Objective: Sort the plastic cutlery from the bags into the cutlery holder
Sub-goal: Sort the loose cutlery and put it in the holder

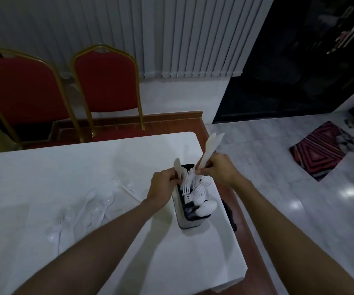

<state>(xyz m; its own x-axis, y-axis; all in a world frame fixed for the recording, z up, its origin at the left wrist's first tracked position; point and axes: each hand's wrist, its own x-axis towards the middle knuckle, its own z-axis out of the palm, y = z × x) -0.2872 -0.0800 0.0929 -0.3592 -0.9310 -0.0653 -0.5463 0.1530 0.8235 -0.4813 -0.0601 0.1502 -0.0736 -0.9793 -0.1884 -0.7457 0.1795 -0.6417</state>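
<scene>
A black and steel cutlery holder [185, 220] stands near the table's right edge, with white forks [187, 185] in its middle part and white spoons [207, 206] in its near part. My left hand [163, 188] grips a single white knife [177, 167] upright at the holder's far left corner. My right hand [217, 169] holds two white knives [211, 143] that point up and away, just above the holder's far end. Loose white forks and spoons [91, 207] lie on the table to the left.
The white table [54, 167] ends just right of the holder, with a dark object [229, 213] at that edge. Two red chairs [106, 86] stand behind the table. A striped mat [323, 150] lies on the tiled floor to the right.
</scene>
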